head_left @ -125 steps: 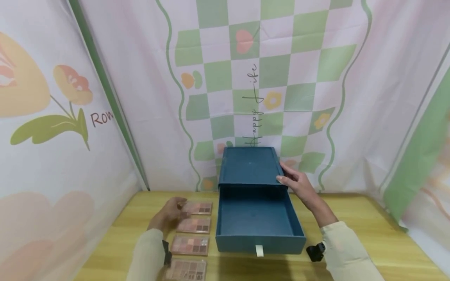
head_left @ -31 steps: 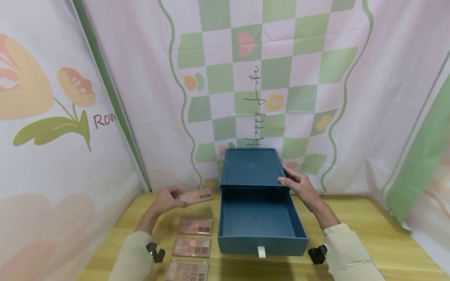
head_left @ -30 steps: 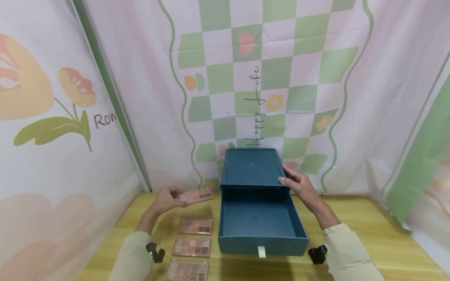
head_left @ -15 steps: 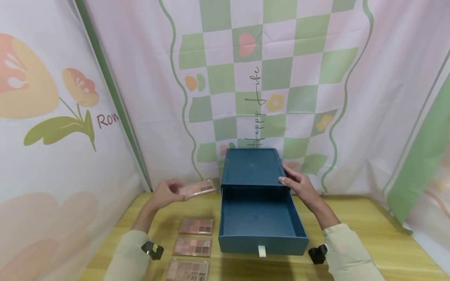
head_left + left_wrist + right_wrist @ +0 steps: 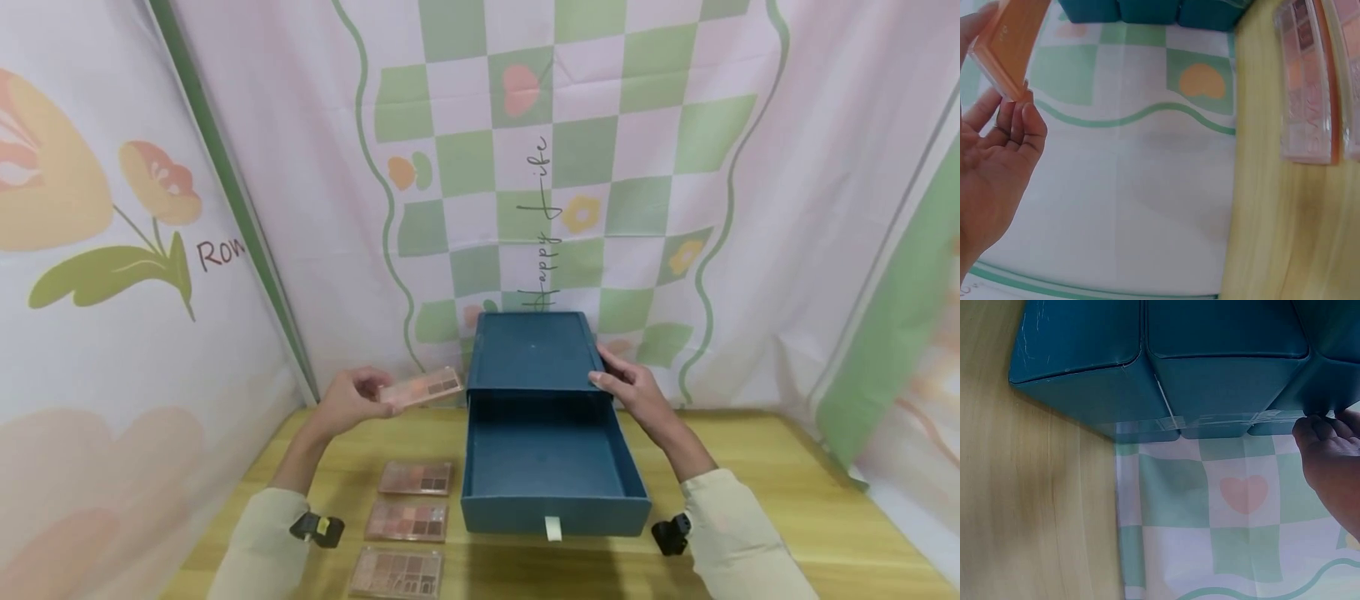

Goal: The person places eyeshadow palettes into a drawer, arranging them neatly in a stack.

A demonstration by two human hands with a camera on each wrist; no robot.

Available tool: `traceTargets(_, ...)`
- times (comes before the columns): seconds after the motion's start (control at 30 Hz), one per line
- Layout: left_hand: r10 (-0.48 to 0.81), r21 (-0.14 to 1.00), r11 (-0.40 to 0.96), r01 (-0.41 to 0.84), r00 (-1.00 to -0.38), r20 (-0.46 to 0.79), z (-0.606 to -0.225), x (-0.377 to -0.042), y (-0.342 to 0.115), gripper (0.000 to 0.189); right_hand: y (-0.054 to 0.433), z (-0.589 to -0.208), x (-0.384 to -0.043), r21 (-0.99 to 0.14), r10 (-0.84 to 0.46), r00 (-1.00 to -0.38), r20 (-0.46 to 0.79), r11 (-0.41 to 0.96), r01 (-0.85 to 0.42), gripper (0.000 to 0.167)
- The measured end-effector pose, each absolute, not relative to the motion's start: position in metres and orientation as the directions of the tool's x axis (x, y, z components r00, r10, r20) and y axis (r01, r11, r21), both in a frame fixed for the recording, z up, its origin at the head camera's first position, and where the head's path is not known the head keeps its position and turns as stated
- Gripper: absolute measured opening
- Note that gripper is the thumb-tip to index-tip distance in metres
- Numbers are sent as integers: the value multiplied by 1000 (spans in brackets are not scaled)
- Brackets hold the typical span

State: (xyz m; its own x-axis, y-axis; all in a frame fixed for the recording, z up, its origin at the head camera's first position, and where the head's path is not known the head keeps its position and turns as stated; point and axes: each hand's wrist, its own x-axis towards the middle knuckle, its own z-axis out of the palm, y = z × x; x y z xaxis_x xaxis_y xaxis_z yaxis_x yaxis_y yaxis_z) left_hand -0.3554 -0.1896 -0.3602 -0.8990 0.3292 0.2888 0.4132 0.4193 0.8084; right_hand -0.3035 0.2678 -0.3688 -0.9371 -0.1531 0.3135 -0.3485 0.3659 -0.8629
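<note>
My left hand (image 5: 350, 406) pinches one end of an eyeshadow palette (image 5: 422, 387) between thumb and fingers. It is held tilted above the table, left of the blue drawer box (image 5: 536, 354). The left wrist view shows the same palette (image 5: 1013, 40) edge-on beyond my fingers. My right hand (image 5: 637, 396) rests on the box's right side, its thumb on the top edge; in the right wrist view its fingertips touch the side. The top drawer (image 5: 555, 515) is pulled out with nothing visible inside. Three more palettes lie in a column: far (image 5: 415, 478), middle (image 5: 406, 521), near (image 5: 396, 572).
The wooden table (image 5: 750, 500) ends against a printed curtain (image 5: 637, 150), just behind the drawer box. Another cloth (image 5: 97, 358) hangs along the left. A pale pull tab (image 5: 553, 528) hangs on the drawer front. The right wrist view shows stacked drawer tiers (image 5: 1222, 381).
The left hand took the farthest palette of the column and raised it off the table, up and away from the others. The right hand has kept its place on the box.
</note>
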Motion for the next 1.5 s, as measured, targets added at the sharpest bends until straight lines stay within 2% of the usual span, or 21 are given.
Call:
traceTargets(0.67, 365, 791, 384, 476, -865, 343, -332, -335, -178, 42, 268, -368, -304, -871, -159, -941, 297, 360, -336, 67)
traceTargets(1.07, 437, 762, 342, 550, -811, 389, -320, -315, -156, 41, 267, -369, -302, -878, -147, -947, 286, 356, -321, 68)
traceTargets(1.5, 497, 727, 359, 585, -779, 382, -317, -295, -124, 43, 266, -368, -301, -876, -148, -944, 295, 353, -329, 68)
